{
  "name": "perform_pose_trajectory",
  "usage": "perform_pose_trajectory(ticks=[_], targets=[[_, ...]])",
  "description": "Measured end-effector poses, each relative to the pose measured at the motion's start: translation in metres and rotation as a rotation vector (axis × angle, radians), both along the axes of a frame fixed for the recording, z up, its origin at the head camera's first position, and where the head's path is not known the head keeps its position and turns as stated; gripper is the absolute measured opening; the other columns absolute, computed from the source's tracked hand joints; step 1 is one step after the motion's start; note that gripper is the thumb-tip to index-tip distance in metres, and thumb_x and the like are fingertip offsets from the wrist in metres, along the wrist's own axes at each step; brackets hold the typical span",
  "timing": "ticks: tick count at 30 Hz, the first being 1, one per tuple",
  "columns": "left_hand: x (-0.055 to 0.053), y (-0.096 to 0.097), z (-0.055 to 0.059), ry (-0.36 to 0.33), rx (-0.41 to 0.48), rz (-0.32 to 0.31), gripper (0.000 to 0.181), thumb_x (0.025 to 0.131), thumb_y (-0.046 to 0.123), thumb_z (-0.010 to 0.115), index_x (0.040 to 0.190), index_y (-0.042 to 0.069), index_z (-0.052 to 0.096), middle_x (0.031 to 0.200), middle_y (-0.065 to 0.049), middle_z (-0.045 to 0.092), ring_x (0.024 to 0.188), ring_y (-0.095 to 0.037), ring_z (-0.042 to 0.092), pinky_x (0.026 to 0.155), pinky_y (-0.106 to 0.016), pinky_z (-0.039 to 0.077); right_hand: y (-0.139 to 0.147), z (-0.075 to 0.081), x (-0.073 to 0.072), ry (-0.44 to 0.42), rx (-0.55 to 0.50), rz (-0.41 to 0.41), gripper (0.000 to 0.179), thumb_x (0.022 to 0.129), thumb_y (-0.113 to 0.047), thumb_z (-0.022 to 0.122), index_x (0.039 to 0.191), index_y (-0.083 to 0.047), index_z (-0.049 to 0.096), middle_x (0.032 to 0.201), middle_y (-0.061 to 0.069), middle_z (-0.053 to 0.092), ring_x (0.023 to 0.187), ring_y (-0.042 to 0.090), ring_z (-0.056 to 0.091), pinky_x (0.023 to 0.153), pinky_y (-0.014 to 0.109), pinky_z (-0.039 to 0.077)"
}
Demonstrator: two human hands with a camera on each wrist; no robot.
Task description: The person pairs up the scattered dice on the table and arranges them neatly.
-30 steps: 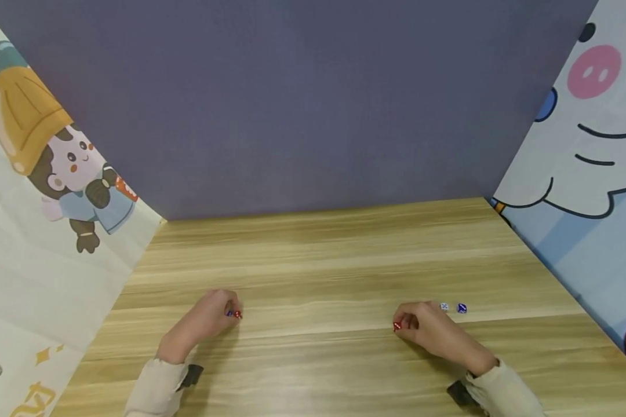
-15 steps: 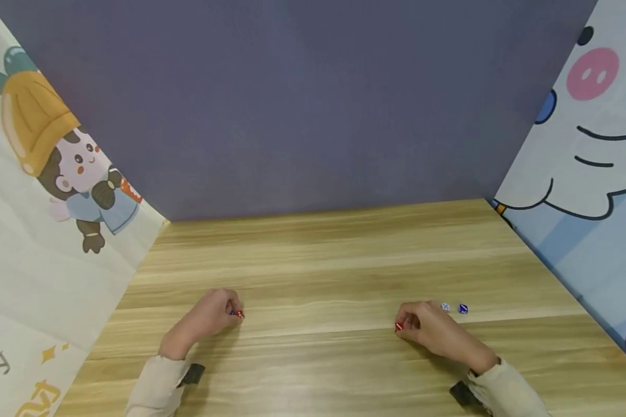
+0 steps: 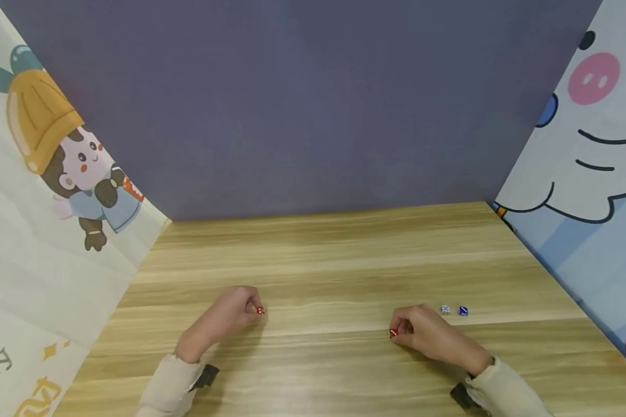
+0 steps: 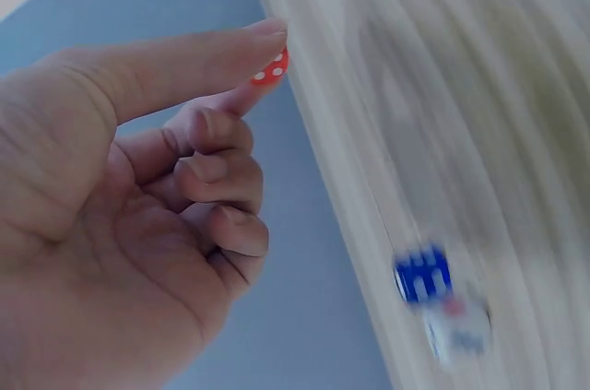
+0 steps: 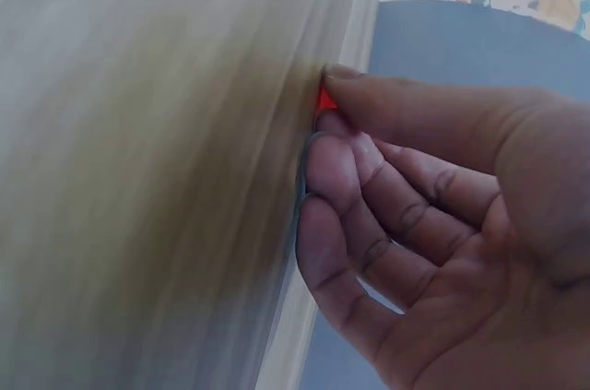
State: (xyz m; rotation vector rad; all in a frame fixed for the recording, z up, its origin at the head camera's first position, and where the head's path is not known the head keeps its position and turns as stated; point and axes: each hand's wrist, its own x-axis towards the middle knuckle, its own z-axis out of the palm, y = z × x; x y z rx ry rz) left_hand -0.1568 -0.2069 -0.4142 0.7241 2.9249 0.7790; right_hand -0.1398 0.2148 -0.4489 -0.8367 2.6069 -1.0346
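Note:
My left hand (image 3: 229,315) pinches a red die (image 3: 260,311) with white pips between thumb and forefinger. In the left wrist view that red die (image 4: 271,70) shows at the fingertips, the other fingers curled. A blue die (image 4: 423,275) and a white die (image 4: 458,329) sit close together on the table there; in the head view my left hand hides them. My right hand (image 3: 428,333) pinches another red die (image 3: 393,333); only a red sliver of this die (image 5: 325,100) shows in the right wrist view. Behind that hand lie a white die (image 3: 446,310) and a blue die (image 3: 463,311), slightly apart.
A wood-grain table (image 3: 318,260) spans the space between the hands. Along its far edge rises a dark grey-blue panel (image 3: 313,104). Cloths with cartoon prints hang at the left (image 3: 31,243) and right (image 3: 600,231) sides.
My left hand has moved right with its red die, away from the blue die seen beside it earlier. My right hand has shifted slightly left and nearer, still pinching its die.

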Motion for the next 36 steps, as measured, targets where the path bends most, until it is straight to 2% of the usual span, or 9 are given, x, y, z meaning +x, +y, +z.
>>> perform_pose_trajectory(ticks=[7,10,14,18,22,24,27,32,36], targets=[[0.008,0.049,0.001,0.051,-0.022,-0.143,0.017,0.076,-0.002,0.075,0.08,0.011,0.065,0.072,0.005,0.056,0.063,-0.003,0.047,0.058,-0.021,0.045,-0.024,0.003,0.007,-0.03,-0.032,0.073,0.009,0.088,-0.013,0.077,0.086,-0.018,0.069,0.075,-0.013,0.062,0.067,-0.001,0.055,0.058,0.022,0.049],[0.014,0.07,-0.001,0.033,-0.042,-0.207,0.018,0.074,-0.005,0.071,0.083,0.011,0.066,0.079,0.004,0.061,0.069,-0.004,0.053,0.063,-0.02,0.048,-0.035,0.004,0.01,-0.019,-0.03,0.097,0.008,0.088,-0.016,0.077,0.086,-0.019,0.069,0.074,-0.015,0.06,0.065,-0.001,0.054,0.057,0.021,0.048],[0.017,0.095,-0.005,0.031,-0.087,-0.281,0.015,0.079,0.002,0.077,0.083,0.011,0.066,0.08,0.006,0.062,0.069,-0.002,0.053,0.064,-0.016,0.047,-0.049,0.004,0.007,0.007,0.005,0.13,0.01,0.088,-0.017,0.077,0.086,-0.021,0.068,0.072,-0.017,0.058,0.063,-0.003,0.051,0.056,0.02,0.046],[0.014,0.113,-0.011,0.022,-0.142,-0.333,0.018,0.082,0.012,0.081,0.08,0.015,0.064,0.075,0.012,0.057,0.067,0.0,0.05,0.064,-0.015,0.044,-0.056,0.003,0.0,-0.007,0.022,0.16,0.014,0.085,-0.015,0.079,0.083,-0.022,0.067,0.07,-0.015,0.057,0.062,-0.003,0.051,0.056,0.02,0.046],[0.007,0.119,-0.018,-0.125,-0.082,-0.344,0.017,0.083,0.01,0.08,0.079,0.017,0.065,0.07,0.014,0.054,0.063,0.001,0.047,0.059,-0.016,0.042,-0.059,0.004,-0.006,-0.047,0.007,0.182,0.017,0.084,-0.013,0.081,0.081,-0.021,0.066,0.069,-0.014,0.058,0.061,-0.001,0.052,0.056,0.021,0.046],[0.004,0.119,-0.021,-0.204,-0.017,-0.337,0.016,0.083,0.009,0.08,0.079,0.016,0.066,0.068,0.014,0.054,0.06,0.002,0.046,0.056,-0.016,0.041,-0.061,0.005,-0.008,-0.054,0.004,0.187,0.017,0.083,-0.012,0.081,0.081,-0.02,0.067,0.069,-0.013,0.058,0.061,-0.001,0.052,0.056,0.021,0.046],[0.001,0.121,-0.028,-0.277,0.081,-0.331,0.017,0.08,0.008,0.082,0.078,0.015,0.067,0.066,0.013,0.054,0.059,0.002,0.045,0.054,-0.015,0.039,-0.064,0.005,-0.008,-0.063,0.0,0.187,0.016,0.084,-0.012,0.08,0.082,-0.02,0.067,0.069,-0.013,0.058,0.061,-0.001,0.052,0.056,0.02,0.046],[0.002,0.125,-0.037,-0.358,0.224,-0.281,0.018,0.076,0.007,0.086,0.078,0.012,0.068,0.062,0.011,0.051,0.056,0.002,0.043,0.052,-0.015,0.036,-0.068,0.001,-0.008,-0.083,-0.048,0.187,0.016,0.082,-0.01,0.081,0.083,-0.017,0.067,0.07,-0.014,0.059,0.063,-0.001,0.054,0.058,0.021,0.048],[0.006,0.128,-0.04,-0.347,0.264,-0.248,0.02,0.074,0.008,0.087,0.077,0.012,0.067,0.061,0.011,0.049,0.054,0.002,0.042,0.051,-0.015,0.035,-0.072,-0.004,-0.008,-0.108,-0.09,0.178,0.018,0.08,-0.009,0.082,0.082,-0.017,0.067,0.071,-0.013,0.06,0.064,-0.001,0.055,0.058,0.021,0.049]])
